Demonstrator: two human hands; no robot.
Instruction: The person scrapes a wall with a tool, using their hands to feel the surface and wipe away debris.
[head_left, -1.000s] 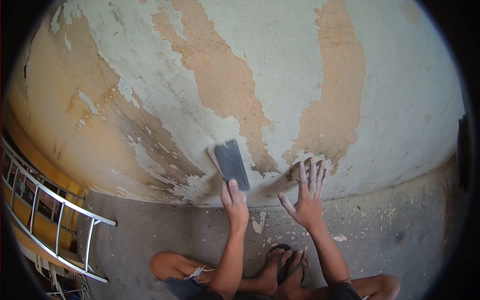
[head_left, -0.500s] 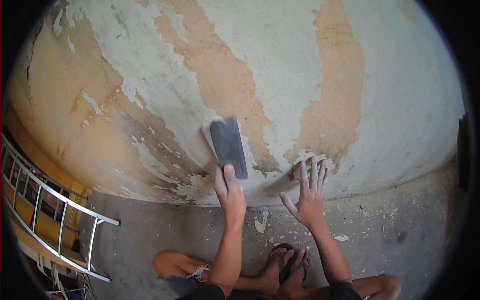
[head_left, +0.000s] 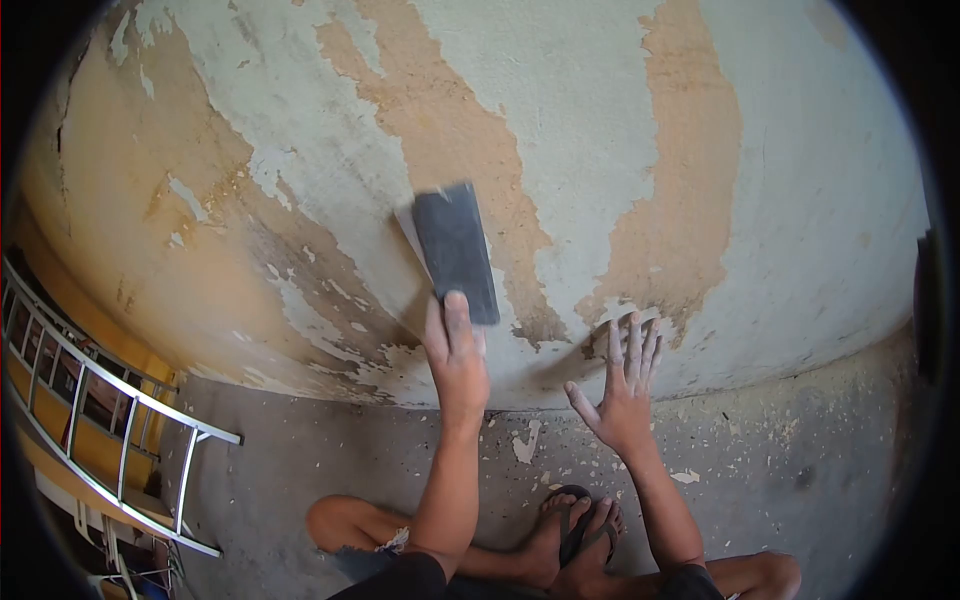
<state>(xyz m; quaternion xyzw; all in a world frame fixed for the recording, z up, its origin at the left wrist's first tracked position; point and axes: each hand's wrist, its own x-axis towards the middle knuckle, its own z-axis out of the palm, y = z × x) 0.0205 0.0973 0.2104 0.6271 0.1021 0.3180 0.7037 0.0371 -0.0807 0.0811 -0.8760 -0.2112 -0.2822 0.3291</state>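
Note:
My left hand (head_left: 459,365) grips the lower end of a dark grey rectangular sheet (head_left: 455,250), its thumb or finger lying on the front face. A paler layer shows along the sheet's left edge. The sheet is held up against the wall (head_left: 580,130), whose pale green paint has peeled away in long tan patches. To the right, my right hand (head_left: 625,400) has its fingers spread, with fingertips at the lower wall and nothing held. Pale dust coats the fingers of both hands.
An aluminium ladder (head_left: 130,410) lies at the left. Paint flakes are scattered over the grey floor (head_left: 740,500), with a larger flake (head_left: 526,441) near the wall base. My sandalled feet (head_left: 575,535) are between my arms. A dark object (head_left: 928,300) stands at the far right.
My left hand has moved up the wall with the dark grey sheet. My right hand stays nearly in place, still spread. The view has shifted slightly.

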